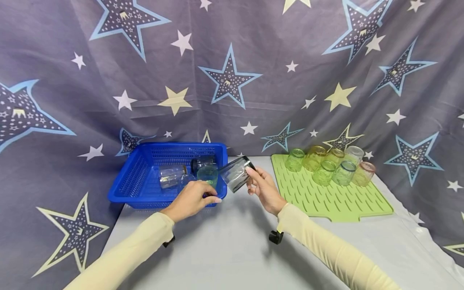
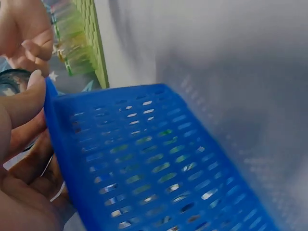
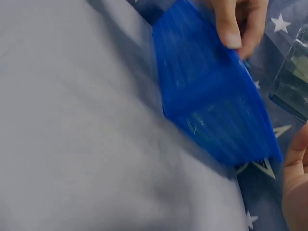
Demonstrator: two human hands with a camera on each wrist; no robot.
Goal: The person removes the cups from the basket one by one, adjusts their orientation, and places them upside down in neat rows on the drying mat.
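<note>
My right hand point(image 1: 264, 189) grips a grey-tinted glass tumbler point(image 1: 235, 176) near its dark-edged end, thumb on top. The tumbler is tilted in the air, just right of a blue plastic basket point(image 1: 125, 183). My left hand point(image 1: 192, 198) is over the basket's front right corner, its fingers loosely bent beside the rim. In the left wrist view its thumb shows above the rim, and the rim partly hides the other fingers. In the basket lie a clear glass point(image 1: 170, 176), a dark glass point(image 1: 203, 162) and a greenish glass point(image 1: 208, 176); another is partly hidden by my left hand.
A green ridged mat point(image 1: 348, 205) lies on the right of the pale table point(image 1: 217, 249). Several coloured glasses, including a green glass point(image 1: 295, 160) and a pinkish glass point(image 1: 364, 174), stand together on its back part. A star-patterned curtain point(image 1: 275, 104) hangs behind.
</note>
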